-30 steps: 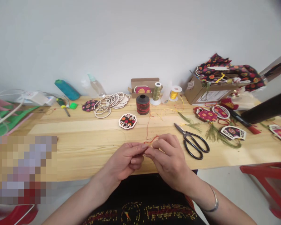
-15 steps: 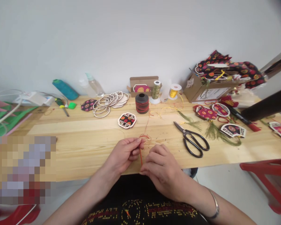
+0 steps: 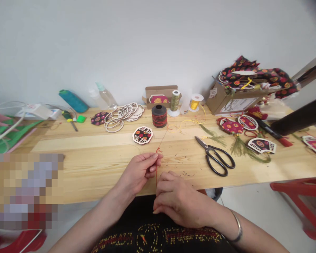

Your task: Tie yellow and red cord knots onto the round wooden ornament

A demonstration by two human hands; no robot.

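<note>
Between thumb and fingers, my left hand [image 3: 140,172] pinches a thin red cord [image 3: 156,174] near the table's front edge. Below and to the right, my right hand [image 3: 176,198] is closed on the lower part of that cord, which runs between both hands. A small red loop or knot sticks up above the left fingertips. From there a thread leads back toward the spool of red cord [image 3: 159,116]. An octagonal ornament [image 3: 142,135] with patterned fabric and a pale cut-out frame lies beyond my left hand. Black-handled scissors [image 3: 216,158] lie spread to the right.
Pale cut-out frames [image 3: 123,116] are piled at the back left. A green thread spool [image 3: 175,103] and a yellow thread spool [image 3: 196,102] stand behind. Tasselled ornaments [image 3: 234,126] and a cardboard box [image 3: 231,102] with fabric occupy the right. A red stool [image 3: 300,207] is beside the table.
My right hand has moved down and slightly left, toward my body, lengthening the cord between the hands. The red loop above my left fingers has become smaller.
</note>
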